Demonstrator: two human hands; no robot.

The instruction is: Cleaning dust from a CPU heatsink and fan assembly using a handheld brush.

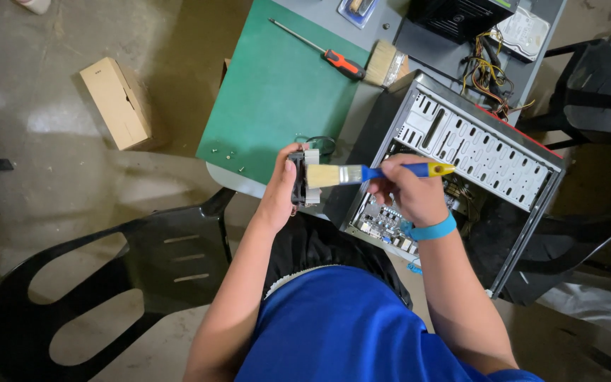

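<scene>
Left hand (279, 189) grips black cooler fan with metal heatsink (304, 178) upright off green mat's near edge; right hand (410, 189) pinches blue-yellow-handled paintbrush (362, 173), axis level, bristles leftward against heatsink (touching).

Person wears bright blue short-sleeved shirt, plain, no print visible; black garment over lap at 12 o'clock of shirt. Both forearms bare. Right wrist: light blue wristband (433, 230), smooth, snug. Left wrist bare, no rings seen on either hand.
</scene>
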